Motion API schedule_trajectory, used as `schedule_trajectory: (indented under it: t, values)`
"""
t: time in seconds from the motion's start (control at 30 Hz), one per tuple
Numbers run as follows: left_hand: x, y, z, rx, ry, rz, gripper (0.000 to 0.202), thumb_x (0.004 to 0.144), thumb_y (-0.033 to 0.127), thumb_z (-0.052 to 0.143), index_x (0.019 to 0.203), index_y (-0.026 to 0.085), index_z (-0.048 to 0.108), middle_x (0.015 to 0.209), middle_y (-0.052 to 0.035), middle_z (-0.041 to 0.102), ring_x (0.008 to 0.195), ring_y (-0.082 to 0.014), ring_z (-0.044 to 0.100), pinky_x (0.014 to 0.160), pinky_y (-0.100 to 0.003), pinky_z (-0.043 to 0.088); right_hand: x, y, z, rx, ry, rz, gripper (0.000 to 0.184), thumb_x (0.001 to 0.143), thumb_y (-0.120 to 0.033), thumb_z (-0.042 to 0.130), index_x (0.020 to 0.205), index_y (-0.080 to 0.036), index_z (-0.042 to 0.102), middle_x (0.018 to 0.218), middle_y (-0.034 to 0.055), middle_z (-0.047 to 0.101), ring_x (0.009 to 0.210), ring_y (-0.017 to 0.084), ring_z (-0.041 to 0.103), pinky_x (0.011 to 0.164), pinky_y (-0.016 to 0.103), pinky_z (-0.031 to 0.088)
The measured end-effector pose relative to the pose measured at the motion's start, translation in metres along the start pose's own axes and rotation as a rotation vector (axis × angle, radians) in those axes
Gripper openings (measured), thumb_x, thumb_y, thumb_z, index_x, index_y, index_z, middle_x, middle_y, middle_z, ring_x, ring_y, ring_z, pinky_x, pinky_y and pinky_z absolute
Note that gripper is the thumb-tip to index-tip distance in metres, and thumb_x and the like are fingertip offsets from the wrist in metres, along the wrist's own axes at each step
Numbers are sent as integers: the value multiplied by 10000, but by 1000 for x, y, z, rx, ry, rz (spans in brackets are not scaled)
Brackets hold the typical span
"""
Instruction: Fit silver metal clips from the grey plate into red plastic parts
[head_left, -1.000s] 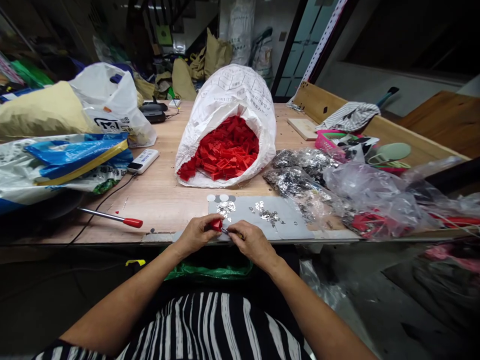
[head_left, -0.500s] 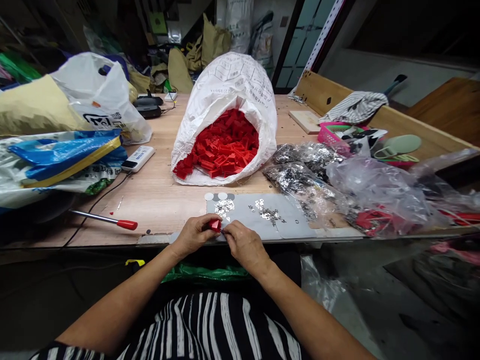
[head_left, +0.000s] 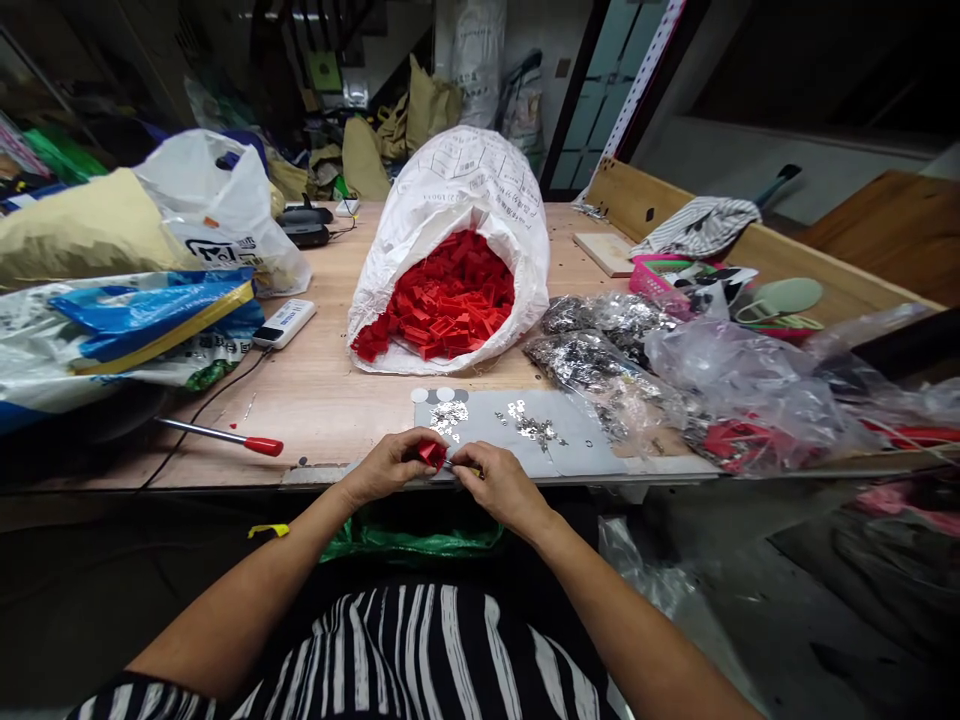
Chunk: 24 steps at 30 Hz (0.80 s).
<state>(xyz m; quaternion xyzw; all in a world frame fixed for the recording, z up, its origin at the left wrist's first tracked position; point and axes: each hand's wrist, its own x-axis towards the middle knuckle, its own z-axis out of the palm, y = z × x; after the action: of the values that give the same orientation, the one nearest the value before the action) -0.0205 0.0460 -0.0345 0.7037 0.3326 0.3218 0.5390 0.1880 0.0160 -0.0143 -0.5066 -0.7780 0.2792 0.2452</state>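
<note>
My left hand (head_left: pixel 391 464) pinches a small red plastic piece (head_left: pixel 431 454) at the table's front edge. My right hand (head_left: pixel 495 482), closed, grips a slim tool (head_left: pixel 450 464) with a metal tip and a bit of yellow by the fingers; its exact kind is hard to make out. The tip points at the red piece, and whether it touches cannot be told. Just beyond the hands lies a grey sheet (head_left: pixel 585 445) bearing two loose heaps of small metal parts (head_left: pixel 450 415). Behind it, a white woven sack (head_left: pixel 469 165) lies with its mouth open, full of similar red pieces (head_left: pixel 450 300).
To the right are clear bags of metal parts (head_left: pixel 592 365), a pink basket (head_left: pixel 660 285) and crumpled plastic bags (head_left: pixel 742 360). On the left stand a blue-and-white bag (head_left: pixel 165 320), a white power strip (head_left: pixel 285 323) and a red-handled lever (head_left: pixel 262 446). A green bag (head_left: pixel 412 535) hangs below the edge.
My right hand has shifted slightly right and turned, so the metal tip and yellow bit now show. The red piece has tilted a little in my left hand. The camera view has shifted slightly.
</note>
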Motion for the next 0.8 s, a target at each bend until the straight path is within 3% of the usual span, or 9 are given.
schedule_trajectory:
  t: [0.13,0.6,0.8]
  values:
    - [1,2,0,17,-24,3,319,778,180,623,1096,170,604,1016,-64,639,935,-182,585,868,-318,455,0,-2,3,-40,-12,-10,124,828,-141,574,891,-206,659,854,25,646,780,145,597,715,252,439]
    - [5,4,6,199,80,50,400,770,182,632,1169,213,622,1110,-60,670,1017,-204,609,922,-318,443,7,-14,15,-210,-16,32,184,837,-110,517,942,-219,623,933,42,640,841,177,609,727,264,441]
    - [2,8,7,155,114,32,325,753,207,669,1076,193,636,982,-40,674,916,-183,607,859,-297,459,4,-15,8,-119,-36,13,183,872,-157,499,992,-218,623,934,38,624,864,171,602,771,274,459]
